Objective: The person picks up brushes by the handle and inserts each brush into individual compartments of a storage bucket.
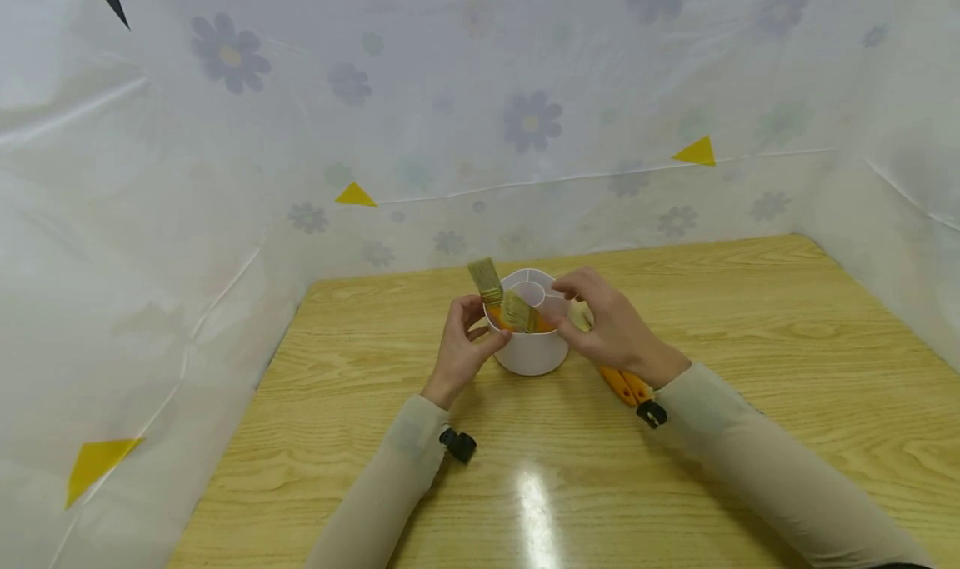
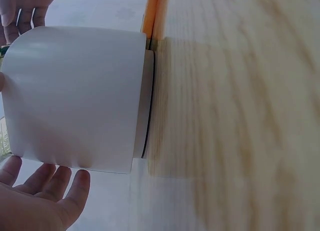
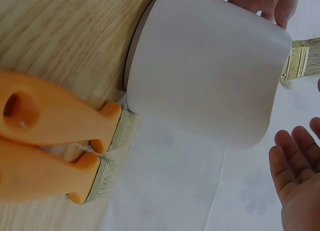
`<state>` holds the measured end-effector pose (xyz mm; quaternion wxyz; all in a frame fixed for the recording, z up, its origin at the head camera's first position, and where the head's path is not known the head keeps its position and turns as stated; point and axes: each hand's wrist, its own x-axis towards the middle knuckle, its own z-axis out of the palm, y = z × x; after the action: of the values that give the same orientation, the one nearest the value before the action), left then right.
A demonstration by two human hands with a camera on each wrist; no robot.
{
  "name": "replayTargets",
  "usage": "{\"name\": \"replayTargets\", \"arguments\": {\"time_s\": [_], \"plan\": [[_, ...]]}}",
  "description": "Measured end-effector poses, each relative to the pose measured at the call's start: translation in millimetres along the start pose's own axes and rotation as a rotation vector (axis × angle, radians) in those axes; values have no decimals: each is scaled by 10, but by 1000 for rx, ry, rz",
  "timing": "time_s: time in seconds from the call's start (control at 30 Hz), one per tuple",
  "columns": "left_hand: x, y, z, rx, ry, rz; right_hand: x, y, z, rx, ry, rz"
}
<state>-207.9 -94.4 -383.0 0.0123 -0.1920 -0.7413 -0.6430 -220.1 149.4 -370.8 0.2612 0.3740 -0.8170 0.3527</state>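
Item 1: white divided brush holder (image 1: 532, 355), upright on tabletop (image 1: 360, 469), btwn my hands.
Item 2: my L grip (image 1: 467, 348), thumb + fingers round holder's L side.
Item 3: my R grip (image 1: 618, 327), fingers spread, holding nothing, nr R rim.
Item 4: 2 upper paintbrushes (image 1: 486, 282), in holder, bristles up, leaning L; exact compartments n/a, can't tell.
Item 5: 2 orange-handled brushes (image 3: 50, 111), lying just beside base, R.
Risks (est.): holder may tip L if my hold slackens, tall brushes loading that side; my R wrist could knock loose handles askew.
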Motion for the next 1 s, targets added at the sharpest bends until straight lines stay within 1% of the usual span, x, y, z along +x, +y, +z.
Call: {"name": "replayTargets", "arguments": {"time_s": [0.23, 0.53, 0.67, 0.77, 0.9, 1.0], "plan": [[2, 2, 1, 3, 6, 7, -31, 30, -47, -11, 6, 12], [4, 8, 0, 7, 19, 11, -54, 61, -109, -17, 42, 23], [8, -4, -3, -1, 11, 22, -71, 62, -135, -9, 41, 43], [8, -13, -7, -6, -6, 32, -88, 67, -154, -6, 42, 65], [6, -7, -7, 15, -26, 39, -111, 91, -171, -4, 60, 84], [1, 6, -3, 35, -29, 44, -125, 115, -180, -5, 74, 83]]}}
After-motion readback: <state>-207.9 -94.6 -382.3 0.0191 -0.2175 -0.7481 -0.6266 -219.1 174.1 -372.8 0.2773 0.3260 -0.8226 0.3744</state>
